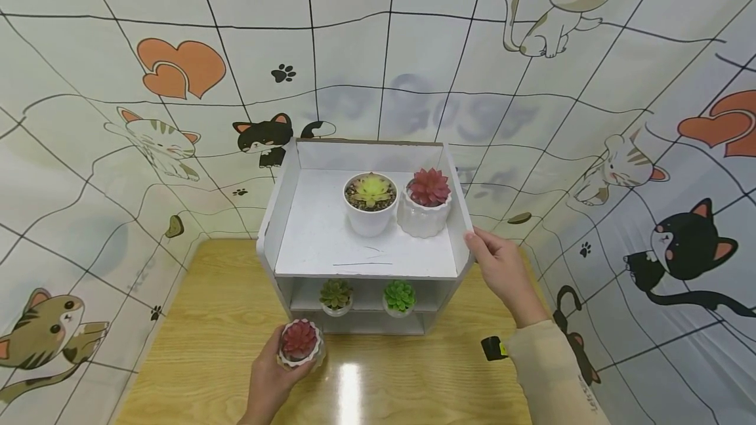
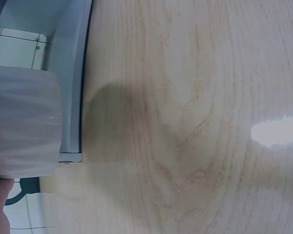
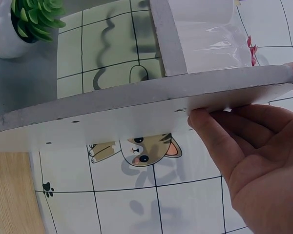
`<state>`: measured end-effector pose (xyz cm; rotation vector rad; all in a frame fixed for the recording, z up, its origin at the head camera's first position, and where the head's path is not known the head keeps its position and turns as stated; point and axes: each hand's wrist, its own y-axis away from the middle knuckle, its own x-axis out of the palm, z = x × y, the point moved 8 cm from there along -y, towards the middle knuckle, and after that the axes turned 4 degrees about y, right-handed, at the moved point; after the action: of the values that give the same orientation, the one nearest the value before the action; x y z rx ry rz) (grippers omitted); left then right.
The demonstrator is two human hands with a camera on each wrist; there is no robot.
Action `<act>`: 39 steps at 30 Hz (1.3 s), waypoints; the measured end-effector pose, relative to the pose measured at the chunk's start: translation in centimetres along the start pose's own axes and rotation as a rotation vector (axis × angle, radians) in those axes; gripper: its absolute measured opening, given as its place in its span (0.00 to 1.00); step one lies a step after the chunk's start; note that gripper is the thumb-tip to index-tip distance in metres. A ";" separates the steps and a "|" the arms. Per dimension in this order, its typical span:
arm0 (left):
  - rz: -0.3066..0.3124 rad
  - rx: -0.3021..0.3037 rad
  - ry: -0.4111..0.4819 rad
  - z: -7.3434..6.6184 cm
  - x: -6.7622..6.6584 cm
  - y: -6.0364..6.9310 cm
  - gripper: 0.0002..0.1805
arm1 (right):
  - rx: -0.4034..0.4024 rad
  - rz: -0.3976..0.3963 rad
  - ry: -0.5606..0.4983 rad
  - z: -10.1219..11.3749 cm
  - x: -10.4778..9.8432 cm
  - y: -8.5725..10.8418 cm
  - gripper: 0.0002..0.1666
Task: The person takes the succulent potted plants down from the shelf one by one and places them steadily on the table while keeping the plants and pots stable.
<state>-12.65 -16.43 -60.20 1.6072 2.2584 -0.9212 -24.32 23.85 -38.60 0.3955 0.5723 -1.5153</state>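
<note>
My left hand (image 1: 274,372) grips a red succulent (image 1: 299,340) in a scalloped white pot, at the front left corner of a small white shelf (image 1: 319,235). In the left wrist view the white pot (image 2: 24,122) fills the left edge, beside the shelf's side panel (image 2: 71,87). My right hand (image 1: 502,271) holds the shelf's right side panel by its front edge. Close up, fingers of that hand (image 3: 263,161) touch the panel's outer face. On the top board stand a yellow-green succulent (image 1: 371,192) and another red succulent (image 1: 429,189), side by side in white pots.
Below the top board sit a dark green succulent (image 1: 335,295) and a bright green one (image 1: 399,296) in white pots. A small black object (image 1: 493,348) lies on the wooden table (image 1: 413,379), right of the shelf. Cat-printed cloth (image 1: 354,51) surrounds the table.
</note>
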 end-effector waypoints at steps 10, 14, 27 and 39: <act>0.010 -0.028 0.046 1.4 1.4 0.4 0.48 | -0.001 0.000 0.002 0.0 -0.1 0.0 0.31; 0.026 -0.033 0.033 1.7 1.9 0.5 0.48 | -0.002 0.002 0.008 0.0 -0.2 0.1 0.32; 0.087 -0.098 0.039 3.4 3.2 0.6 0.46 | 0.014 -0.007 0.009 -0.2 -0.2 0.1 0.32; 0.114 -0.131 0.049 5.5 4.4 1.2 0.47 | -0.008 -0.013 0.005 0.2 -0.2 0.0 0.30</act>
<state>-14.19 -16.12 -67.17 1.6972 2.1822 -0.6986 -24.25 23.91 -38.34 0.3900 0.5859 -1.5241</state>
